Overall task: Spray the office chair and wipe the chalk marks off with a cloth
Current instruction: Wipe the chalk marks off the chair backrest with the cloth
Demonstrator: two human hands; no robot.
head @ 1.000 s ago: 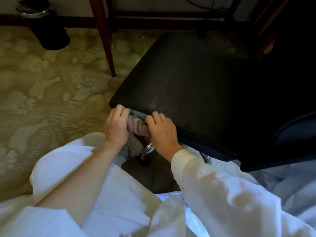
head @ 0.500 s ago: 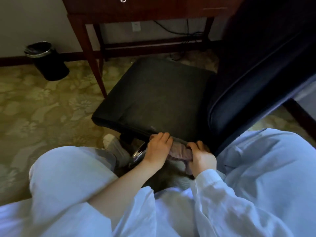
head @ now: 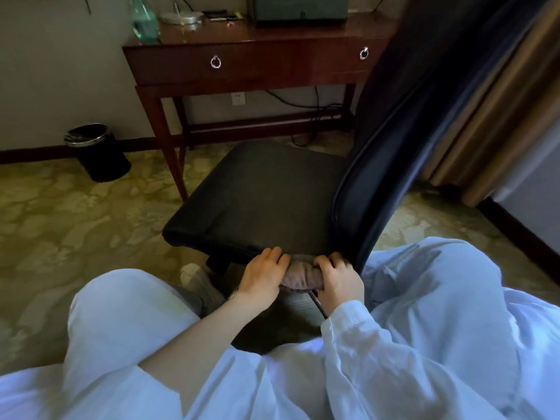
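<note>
I see both hands, left hand (head: 263,278) and right hand (head: 338,280), gripping a bunched cloth (head: 301,275). It presses against the office chair (head: 266,201) seat's near edge.

A single wide-angle view looks forward and down from the person's head, close over the lap, with both hands low in the middle at the near edge of the office chair (head: 266,201). It faces the wooden desk (head: 251,60) against the wall, farther off. The floor runs out left to a black bin (head: 97,153), curtains at the right edge.
</note>
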